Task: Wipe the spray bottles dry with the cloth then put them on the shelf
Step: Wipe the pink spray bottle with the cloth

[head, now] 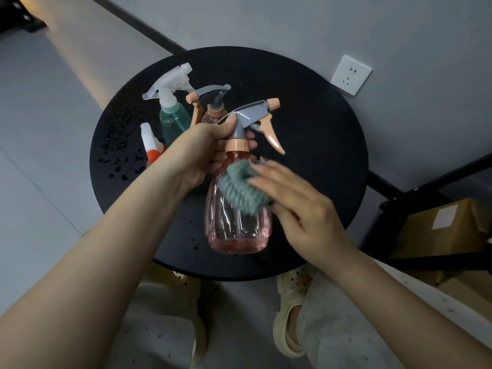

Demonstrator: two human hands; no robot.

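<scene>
My left hand (210, 150) grips the neck of a clear pink spray bottle (238, 230) with a grey and peach trigger head, held above the round black table (319, 145). My right hand (300, 206) presses a grey-green cloth (241, 187) against the bottle's upper side. Behind my left hand stand a green bottle with a white trigger (173, 113), a second pink bottle with a grey trigger (213, 107), and a small white bottle with an orange collar (150, 147), partly hidden by my forearm.
Water drops (117, 153) cover the table's left part. A black shelf frame (426, 198) with cardboard boxes (447, 225) stands at the right. A wall socket (351, 75) is behind the table. My feet in cream clogs are under the table's front edge.
</scene>
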